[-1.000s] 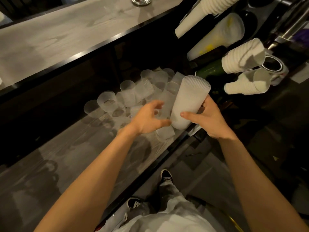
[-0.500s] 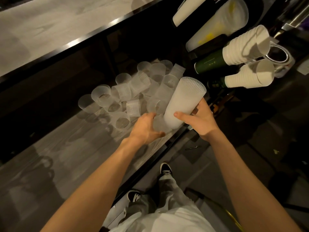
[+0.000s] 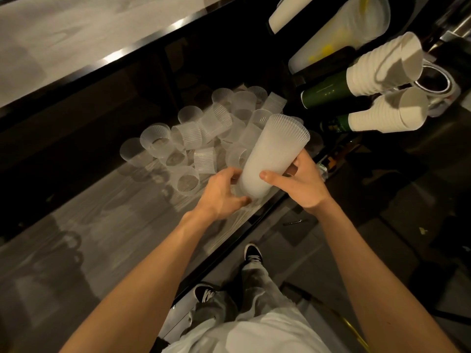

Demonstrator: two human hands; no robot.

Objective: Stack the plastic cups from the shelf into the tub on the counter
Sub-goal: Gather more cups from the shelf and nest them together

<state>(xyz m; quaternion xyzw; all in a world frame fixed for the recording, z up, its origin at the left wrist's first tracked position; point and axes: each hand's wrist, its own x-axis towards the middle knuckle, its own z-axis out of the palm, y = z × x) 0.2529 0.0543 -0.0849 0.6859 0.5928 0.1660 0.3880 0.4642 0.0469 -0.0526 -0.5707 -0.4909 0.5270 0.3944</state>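
Note:
A tall stack of frosted ribbed plastic cups (image 3: 274,154) leans up and to the right, gripped around its lower half by my right hand (image 3: 299,183). My left hand (image 3: 224,191) is closed around a single clear cup (image 3: 239,191) at the bottom end of that stack, touching it. Behind them, several loose clear ribbed cups (image 3: 204,138) lie scattered, some upright and some tipped, on the grey shelf (image 3: 102,238). No tub is in view.
The grey counter top (image 3: 76,42) with a dark edge runs above the shelf. At the right, stacks of white paper cups (image 3: 382,70) and a frosted cup sleeve (image 3: 339,34) hang sideways over green bottles (image 3: 326,91). My shoes (image 3: 252,253) stand on the floor below.
My left hand dropped to the shelf edge, closed on a loose cup and brought it against the base of the stack. The right hand kept hold of the stack.

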